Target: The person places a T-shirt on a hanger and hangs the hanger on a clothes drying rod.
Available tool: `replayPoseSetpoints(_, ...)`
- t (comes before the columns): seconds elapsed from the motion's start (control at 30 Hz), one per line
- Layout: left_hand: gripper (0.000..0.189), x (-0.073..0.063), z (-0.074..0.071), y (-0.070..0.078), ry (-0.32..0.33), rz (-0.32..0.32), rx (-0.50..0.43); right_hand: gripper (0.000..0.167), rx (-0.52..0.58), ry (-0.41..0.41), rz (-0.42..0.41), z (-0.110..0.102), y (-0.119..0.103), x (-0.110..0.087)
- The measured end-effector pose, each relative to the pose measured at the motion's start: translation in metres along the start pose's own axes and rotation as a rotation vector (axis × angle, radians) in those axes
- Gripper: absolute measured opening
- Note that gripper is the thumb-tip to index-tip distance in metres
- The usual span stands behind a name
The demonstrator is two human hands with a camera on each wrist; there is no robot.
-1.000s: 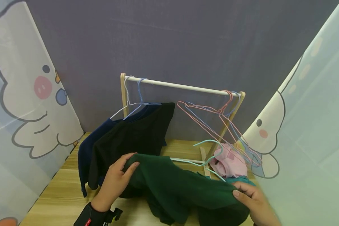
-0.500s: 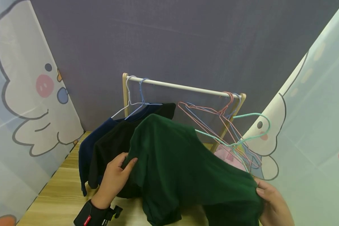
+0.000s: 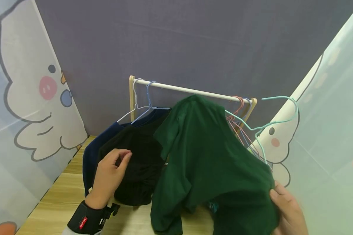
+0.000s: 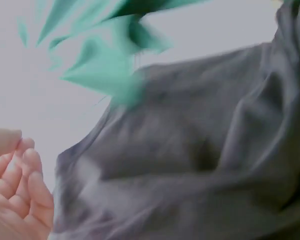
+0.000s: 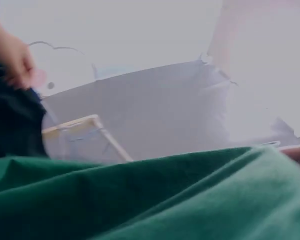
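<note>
A dark green shirt (image 3: 223, 156) is raised on a mint-green hanger (image 3: 260, 129), whose hook stands out above the collar to the right. My right hand (image 3: 289, 207) grips the shirt's right shoulder, thumb in front and the other fingers mostly hidden behind the cloth. My left hand (image 3: 110, 173) holds nothing, its fingers loosely bent and the thumb near the fingertips. It is in front of a black shirt (image 3: 138, 156) on the rack; the left wrist view shows the fingers (image 4: 32, 187) beside that shirt, with the green sleeve (image 4: 105, 70) above.
A white rail (image 3: 188, 91) on wooden posts carries a white hanger (image 3: 136, 98) and a blue hanger (image 3: 148, 94) at its left, with navy (image 3: 97, 147) and black shirts. Pink hangers (image 3: 238, 109) and a blue one hang at its right. Printed cloth (image 3: 32, 81) flanks the wooden table (image 3: 57, 199).
The green shirt and its hanger have risen, with the right hand moving right and the shirt swinging with it. My left hand has let go of the sleeve and moved slightly left.
</note>
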State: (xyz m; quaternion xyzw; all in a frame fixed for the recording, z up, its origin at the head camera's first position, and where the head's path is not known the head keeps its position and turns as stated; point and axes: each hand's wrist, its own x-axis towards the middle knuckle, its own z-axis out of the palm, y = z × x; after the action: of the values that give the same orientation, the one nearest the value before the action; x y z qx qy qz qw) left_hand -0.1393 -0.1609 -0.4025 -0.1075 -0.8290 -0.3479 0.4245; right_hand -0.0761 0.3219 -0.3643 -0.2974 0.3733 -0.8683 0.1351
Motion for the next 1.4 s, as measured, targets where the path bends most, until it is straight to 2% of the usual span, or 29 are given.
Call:
replayPoseSetpoints(0.03,0.015,0.004,-0.004,-0.001,0.033,0.024,0.006,0.060,-0.042,0.013,-0.005,0.000,0.007,0.000)
replayPoseSetpoints(0.13,0.017,0.016,-0.012,-0.001,0.117,0.076,0.017,0.058,-0.058,0.004,0.012,0.000,0.031,0.004)
replayPoseSetpoints(0.23,0.018,0.022,-0.016,-0.002,0.151,0.084,0.025,0.054,-0.026,-0.034,0.016,0.001,0.059,0.012)
replayPoseSetpoints(0.37,0.022,0.022,-0.017,-0.003,0.146,0.043,0.055,0.048,-0.019,-0.066,0.027,0.000,0.093,0.020)
replayPoseSetpoints(0.53,0.033,0.020,-0.019,-0.004,0.122,-0.040,0.099,0.043,-0.079,-0.008,0.129,-0.004,0.119,0.026)
replayPoseSetpoints(0.67,0.033,0.021,-0.021,-0.004,0.081,-0.081,0.126,0.041,-0.108,0.022,0.199,-0.006,0.129,0.028)
replayPoseSetpoints(0.83,0.022,0.019,-0.022,-0.001,0.067,-0.056,0.115,0.043,-0.117,-0.027,0.241,-0.006,0.136,0.029)
replayPoseSetpoints(0.93,0.018,0.017,-0.022,0.003,0.073,-0.035,0.089,0.044,-0.153,-0.041,0.235,-0.007,0.138,0.030)
replayPoseSetpoints(1.03,0.017,0.015,-0.022,0.007,0.083,-0.020,0.061,0.044,-0.175,-0.021,0.231,-0.008,0.140,0.031)
replayPoseSetpoints(1.2,0.018,0.014,-0.021,0.015,0.099,0.008,0.036,0.042,-0.183,0.013,0.240,-0.007,0.140,0.034)
replayPoseSetpoints(1.4,0.019,0.012,-0.019,0.020,0.104,0.051,0.028,0.043,-0.161,-0.002,0.220,-0.003,0.142,0.039)
